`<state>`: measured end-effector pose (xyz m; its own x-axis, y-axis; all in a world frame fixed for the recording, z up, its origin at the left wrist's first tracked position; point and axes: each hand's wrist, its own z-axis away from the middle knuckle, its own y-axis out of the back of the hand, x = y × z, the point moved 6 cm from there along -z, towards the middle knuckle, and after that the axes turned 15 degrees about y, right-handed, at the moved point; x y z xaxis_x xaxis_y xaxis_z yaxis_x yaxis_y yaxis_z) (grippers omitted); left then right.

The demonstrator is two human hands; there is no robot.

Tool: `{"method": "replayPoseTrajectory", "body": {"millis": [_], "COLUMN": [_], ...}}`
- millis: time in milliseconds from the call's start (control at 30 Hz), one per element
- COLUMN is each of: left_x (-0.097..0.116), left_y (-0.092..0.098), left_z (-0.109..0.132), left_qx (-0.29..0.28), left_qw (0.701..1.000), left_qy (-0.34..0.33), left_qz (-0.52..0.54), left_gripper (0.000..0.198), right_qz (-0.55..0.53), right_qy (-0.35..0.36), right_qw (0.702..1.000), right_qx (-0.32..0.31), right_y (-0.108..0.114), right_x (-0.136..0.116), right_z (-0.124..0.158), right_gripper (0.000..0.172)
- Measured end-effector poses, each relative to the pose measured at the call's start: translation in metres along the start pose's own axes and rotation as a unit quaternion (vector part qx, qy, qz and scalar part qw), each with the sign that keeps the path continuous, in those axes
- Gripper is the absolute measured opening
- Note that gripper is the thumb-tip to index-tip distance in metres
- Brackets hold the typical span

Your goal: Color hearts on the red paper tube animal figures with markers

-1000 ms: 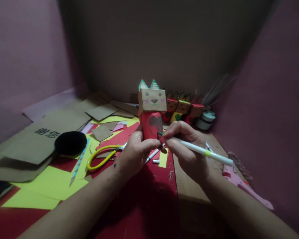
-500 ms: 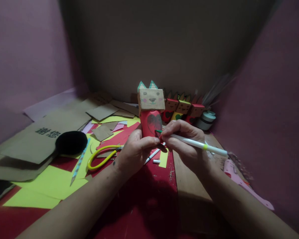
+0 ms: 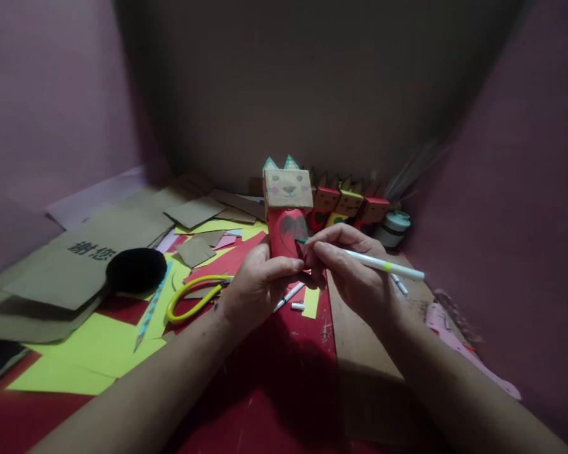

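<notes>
My left hand (image 3: 258, 287) is closed around the base of a paper cat figure (image 3: 288, 211), which has a brown box head with teal ears and a red tube body. A dark heart is drawn on the red body. My right hand (image 3: 355, 271) pinches a white marker (image 3: 383, 265) with a green tip. The tip touches the heart on the figure's body.
Yellow-handled scissors (image 3: 194, 295), another pen (image 3: 288, 294) and a small cap lie on red paper. Brown card, yellow and red sheets cover the left. A black round object (image 3: 136, 270) sits left. Three more box figures (image 3: 348, 205) and a small jar (image 3: 390, 228) stand behind.
The marker tip has moved slightly up on the heart, and the marker's barrel has swung to a flatter angle. The figure sits a little lower in view.
</notes>
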<state>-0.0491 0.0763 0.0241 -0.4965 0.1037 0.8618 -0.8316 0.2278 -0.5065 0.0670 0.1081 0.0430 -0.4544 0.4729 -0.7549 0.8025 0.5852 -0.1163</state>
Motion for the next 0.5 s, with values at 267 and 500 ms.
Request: {"method": "replayPoseTrajectory", "body": {"millis": [267,500], "left_x": [-0.0008,-0.0034], "left_y": [0.0013,0.0067], "left_z": [-0.0008,0.0005], "left_qx": [-0.003,0.021], "left_qw": [1.000,1.000], "left_qy": [-0.011,0.004], "left_qz": [0.007,-0.003], "left_gripper": [0.005,0.004], "right_qz": [0.019,0.008], "right_qy": [0.015,0.003], "right_qw": [1.000,1.000], "right_qx": [-0.009,-0.003], "right_y": [0.0022,0.0016], "right_x": [0.0005,-0.0008], "right_z": [0.0006,-0.0008], "right_gripper": [0.002,0.008]}}
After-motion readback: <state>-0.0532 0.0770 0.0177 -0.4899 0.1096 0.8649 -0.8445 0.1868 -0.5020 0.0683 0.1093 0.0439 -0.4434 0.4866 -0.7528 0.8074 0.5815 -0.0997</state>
